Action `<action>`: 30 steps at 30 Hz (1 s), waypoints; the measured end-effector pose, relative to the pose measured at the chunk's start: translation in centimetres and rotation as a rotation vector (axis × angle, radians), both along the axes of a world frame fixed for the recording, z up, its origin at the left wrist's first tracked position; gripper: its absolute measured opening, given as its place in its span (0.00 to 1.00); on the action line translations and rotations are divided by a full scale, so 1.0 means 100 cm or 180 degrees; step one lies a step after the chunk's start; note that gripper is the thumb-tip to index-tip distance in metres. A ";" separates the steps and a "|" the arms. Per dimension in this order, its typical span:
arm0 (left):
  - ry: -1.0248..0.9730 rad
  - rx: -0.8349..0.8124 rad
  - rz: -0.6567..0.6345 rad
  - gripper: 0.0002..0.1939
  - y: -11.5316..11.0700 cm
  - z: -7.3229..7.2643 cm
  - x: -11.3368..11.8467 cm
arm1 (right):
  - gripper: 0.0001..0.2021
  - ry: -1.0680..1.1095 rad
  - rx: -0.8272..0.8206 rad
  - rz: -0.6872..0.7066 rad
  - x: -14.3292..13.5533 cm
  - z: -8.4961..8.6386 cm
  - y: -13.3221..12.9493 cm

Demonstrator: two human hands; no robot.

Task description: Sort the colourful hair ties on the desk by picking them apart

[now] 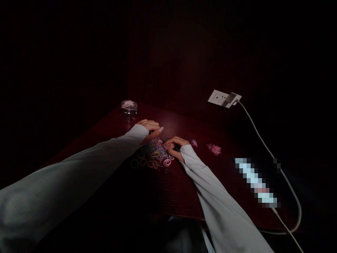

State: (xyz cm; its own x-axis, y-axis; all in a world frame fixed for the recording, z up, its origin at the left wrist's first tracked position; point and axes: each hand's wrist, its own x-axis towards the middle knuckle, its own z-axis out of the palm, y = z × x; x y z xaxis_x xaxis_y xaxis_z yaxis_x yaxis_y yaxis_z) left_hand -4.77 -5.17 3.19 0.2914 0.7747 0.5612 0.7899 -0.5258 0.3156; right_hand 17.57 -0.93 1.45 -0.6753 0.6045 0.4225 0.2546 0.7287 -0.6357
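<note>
A mixed pile of colourful hair ties [155, 154] lies on the dark red table, with pink, purple, green and yellow rings. My left hand [151, 128] hovers at the pile's far left edge, thumb apart from the fingers, with nothing visible in it. At the right side of the pile, my right hand [176, 143] reaches in with bent fingers and thumb drawn together. What its fingertips pinch is too small and dark to make out. Right of that hand lie a small purple bunch of bands [194, 142] and a larger pink bunch of bands [214, 149].
A clear round jar [129, 109] with pink pieces at its top stands at the back left. On the right lies a bright, pixelated device [256, 182] with a cable. A white wall socket [219, 98] holds a plug, whose white cable [259, 135] hangs down the right side.
</note>
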 end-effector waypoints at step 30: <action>0.0104 -0.0129 -0.0187 0.28 -0.005 0.006 -0.001 | 0.18 0.0417 -0.0810 -0.0536 0.009 0.015 -0.002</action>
State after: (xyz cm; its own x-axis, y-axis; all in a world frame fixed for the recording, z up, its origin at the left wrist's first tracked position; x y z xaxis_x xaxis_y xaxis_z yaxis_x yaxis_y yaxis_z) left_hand -4.85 -5.68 3.78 0.3546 0.7775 0.5193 0.7683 -0.5589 0.3121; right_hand 18.51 -1.13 2.99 -0.5069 0.8003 0.3203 0.2620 0.4970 -0.8273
